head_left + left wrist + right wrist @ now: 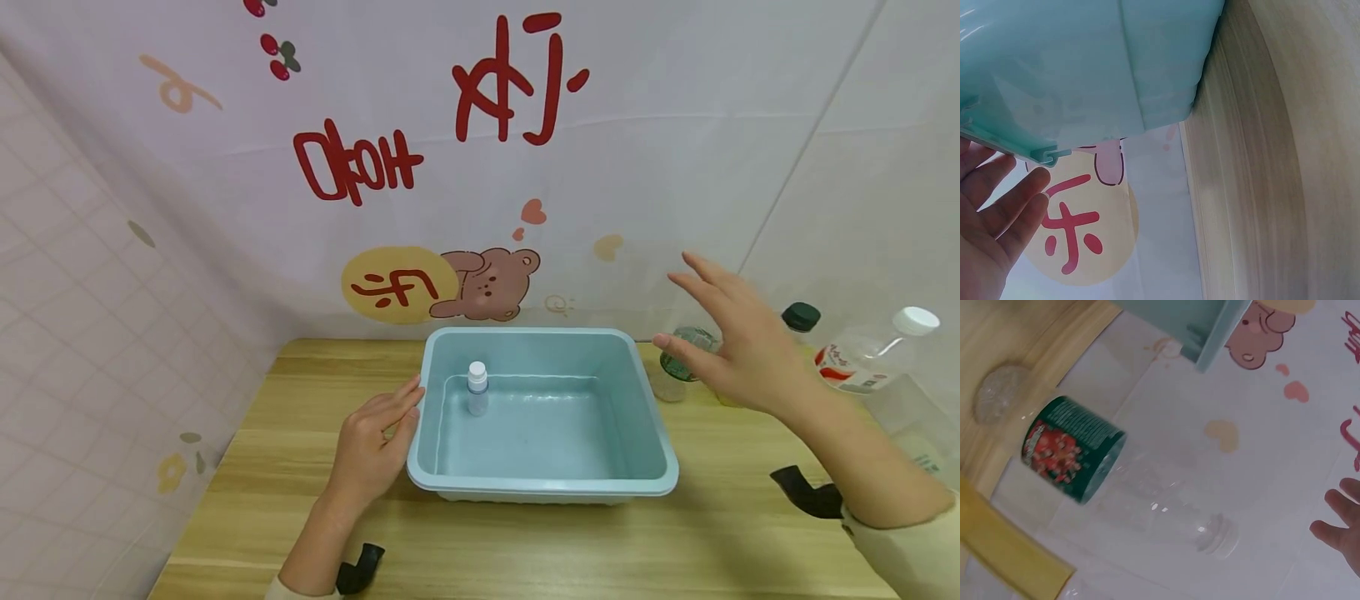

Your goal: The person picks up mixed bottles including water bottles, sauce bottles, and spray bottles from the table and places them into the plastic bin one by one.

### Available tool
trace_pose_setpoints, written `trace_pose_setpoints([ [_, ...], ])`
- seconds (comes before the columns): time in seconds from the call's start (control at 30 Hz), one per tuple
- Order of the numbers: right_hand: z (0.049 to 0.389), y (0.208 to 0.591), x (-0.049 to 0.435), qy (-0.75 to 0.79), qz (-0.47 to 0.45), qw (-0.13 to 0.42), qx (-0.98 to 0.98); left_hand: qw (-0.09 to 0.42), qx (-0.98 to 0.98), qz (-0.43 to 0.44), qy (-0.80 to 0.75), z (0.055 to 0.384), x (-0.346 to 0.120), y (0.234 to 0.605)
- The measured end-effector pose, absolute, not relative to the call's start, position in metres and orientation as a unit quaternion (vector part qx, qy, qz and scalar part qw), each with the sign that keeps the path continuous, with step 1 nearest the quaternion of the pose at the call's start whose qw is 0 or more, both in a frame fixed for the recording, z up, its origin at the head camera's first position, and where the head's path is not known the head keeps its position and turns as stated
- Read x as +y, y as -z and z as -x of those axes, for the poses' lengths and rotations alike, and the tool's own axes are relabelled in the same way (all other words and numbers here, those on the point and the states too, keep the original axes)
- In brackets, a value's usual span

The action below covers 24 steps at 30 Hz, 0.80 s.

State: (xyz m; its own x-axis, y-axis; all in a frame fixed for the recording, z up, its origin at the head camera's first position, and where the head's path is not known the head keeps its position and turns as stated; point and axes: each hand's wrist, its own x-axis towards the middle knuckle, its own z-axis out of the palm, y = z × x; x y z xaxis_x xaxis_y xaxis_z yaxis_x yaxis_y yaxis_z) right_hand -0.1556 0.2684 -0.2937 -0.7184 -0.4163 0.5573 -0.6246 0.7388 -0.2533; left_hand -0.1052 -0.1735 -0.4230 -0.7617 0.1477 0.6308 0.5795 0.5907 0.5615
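Observation:
A light blue-green plastic basin (540, 485) stands on the wooden table. Inside it, toward the left wall, a small clear bottle (477, 390) with a white cap is upright. My left hand (378, 437) rests its fingertips against the basin's left rim, and the left wrist view shows those fingers (1019, 203) fairly straight at the rim's edge. Raised above the table's right side, my right hand (738, 346) is spread and holds nothing. Below and behind it stands a clear plastic bottle (1072, 450) with a green label, partly hidden by the hand in the head view.
Farther right are a dark-capped bottle (801, 317) and a white-capped clear bottle (851, 367) with a red-and-white label. A yellow label (1013, 544) shows in the right wrist view. A printed white cloth (637, 167) hangs behind the table (300, 442).

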Motion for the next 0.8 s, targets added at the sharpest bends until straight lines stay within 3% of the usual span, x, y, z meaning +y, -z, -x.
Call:
trace_pose_setpoints([
  [0.23, 0.163, 0.297, 0.292, -0.221, -0.249, 0.251, -0.909, 0.273, -0.849, 0.213, 0.4, 0.106, -0.173, 0.424],
  [0.8, 0.184, 0.311, 0.323, -0.297, -0.108, 0.155, -0.936, 0.271, -0.848, 0.214, 0.402, 0.106, -0.173, 0.423],
])
